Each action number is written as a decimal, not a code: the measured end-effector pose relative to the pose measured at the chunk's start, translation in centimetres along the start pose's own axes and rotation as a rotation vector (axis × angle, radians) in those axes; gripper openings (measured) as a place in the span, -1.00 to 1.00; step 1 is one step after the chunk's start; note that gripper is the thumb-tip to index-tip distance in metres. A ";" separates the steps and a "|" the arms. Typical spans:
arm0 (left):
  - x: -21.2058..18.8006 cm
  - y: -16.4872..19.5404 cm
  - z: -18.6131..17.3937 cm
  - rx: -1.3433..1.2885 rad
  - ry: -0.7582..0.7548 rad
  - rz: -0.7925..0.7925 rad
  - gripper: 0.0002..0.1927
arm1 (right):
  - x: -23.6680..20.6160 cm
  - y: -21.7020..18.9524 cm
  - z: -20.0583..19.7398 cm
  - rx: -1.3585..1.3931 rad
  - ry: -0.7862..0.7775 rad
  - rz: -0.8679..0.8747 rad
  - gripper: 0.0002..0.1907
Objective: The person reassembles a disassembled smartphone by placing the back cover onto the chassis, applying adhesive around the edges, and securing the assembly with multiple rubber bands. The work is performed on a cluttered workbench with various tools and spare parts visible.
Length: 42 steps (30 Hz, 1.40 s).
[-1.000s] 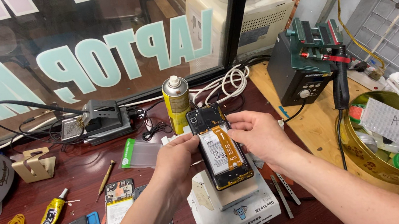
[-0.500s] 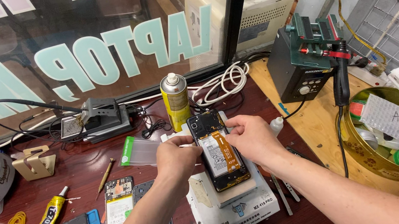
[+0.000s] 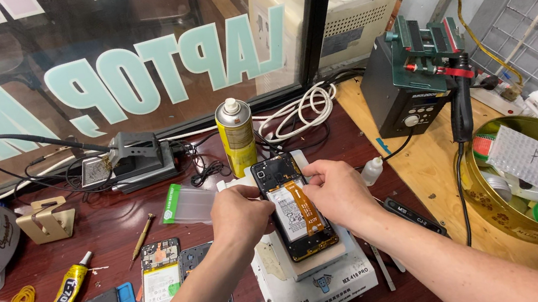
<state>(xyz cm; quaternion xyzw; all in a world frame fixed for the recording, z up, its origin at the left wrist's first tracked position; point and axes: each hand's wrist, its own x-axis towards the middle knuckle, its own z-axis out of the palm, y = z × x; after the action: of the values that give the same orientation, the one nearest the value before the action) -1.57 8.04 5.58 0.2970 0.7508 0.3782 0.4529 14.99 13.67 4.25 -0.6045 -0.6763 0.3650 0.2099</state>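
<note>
The opened phone (image 3: 296, 207) now lies flat on the white heating station (image 3: 318, 282); left hand (image 3: 240, 215) and right hand (image 3: 339, 194) both pinch its upper edges, pressing it down.

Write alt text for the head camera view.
Both hands, left hand and right hand, grip an opened phone lying back-up on a white heating block. Around it on the dark desk: a yellow spray can, glue tube, soldering stand.
</note>
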 end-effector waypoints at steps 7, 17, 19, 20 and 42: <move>0.0 -0.1 -0.1 -0.030 -0.017 -0.017 -0.76 | 0.1 0.1 0.2 -0.046 0.001 -0.002 -0.59; -0.6 0.3 -0.2 0.011 0.000 0.018 -0.65 | -0.1 0.0 0.3 -0.053 0.016 0.014 -0.62; -0.5 0.3 -0.1 0.022 0.002 0.024 -0.64 | -0.1 0.2 0.4 -0.064 0.030 0.005 -0.63; -0.5 0.3 0.0 0.042 0.012 0.026 -0.64 | 0.0 0.3 0.5 -0.068 0.034 0.002 -0.63; 2.0 -11.0 -9.0 -0.034 0.189 -0.056 -0.72 | -1.0 -3.3 0.7 0.029 -0.137 -0.321 -0.68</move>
<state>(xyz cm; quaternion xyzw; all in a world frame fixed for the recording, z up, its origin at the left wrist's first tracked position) -11.64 1.02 -1.82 0.2312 0.7917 0.4043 0.3953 12.47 12.49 6.45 -0.4596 -0.7714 0.3767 0.2276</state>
